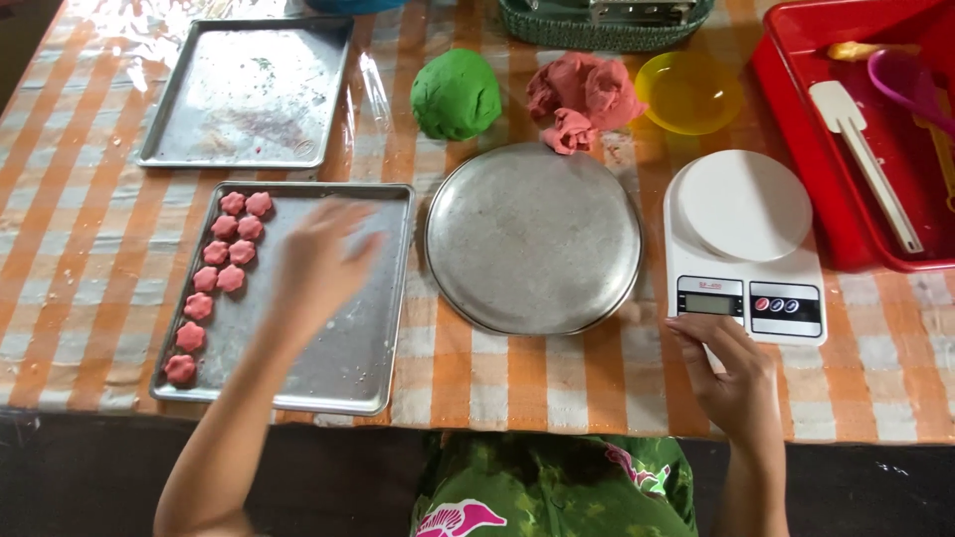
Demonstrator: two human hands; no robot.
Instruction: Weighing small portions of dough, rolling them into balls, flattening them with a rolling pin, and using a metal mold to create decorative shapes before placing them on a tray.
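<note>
My left hand (320, 261) hovers, blurred, over the near metal baking tray (348, 338), fingers spread and holding nothing. Several pink flower-shaped dough pieces (221, 264) lie in rows along that tray's left side. My right hand (731, 373) rests at the near edge of a white kitchen scale (744, 249), its fingertips just below the display; I see nothing in it. A round metal plate (533, 237) lies bare between tray and scale. Behind it sit a green dough ball (456, 94) and a lump of pink dough (582, 97).
A second baking tray (249, 89) lies at the back left. A yellow bowl (688, 91) stands beside the pink dough. A red bin (846, 199) at right holds a white spatula (860, 159) and other utensils. A green woven basket (597, 30) sits at the back. The cloth is orange-checked.
</note>
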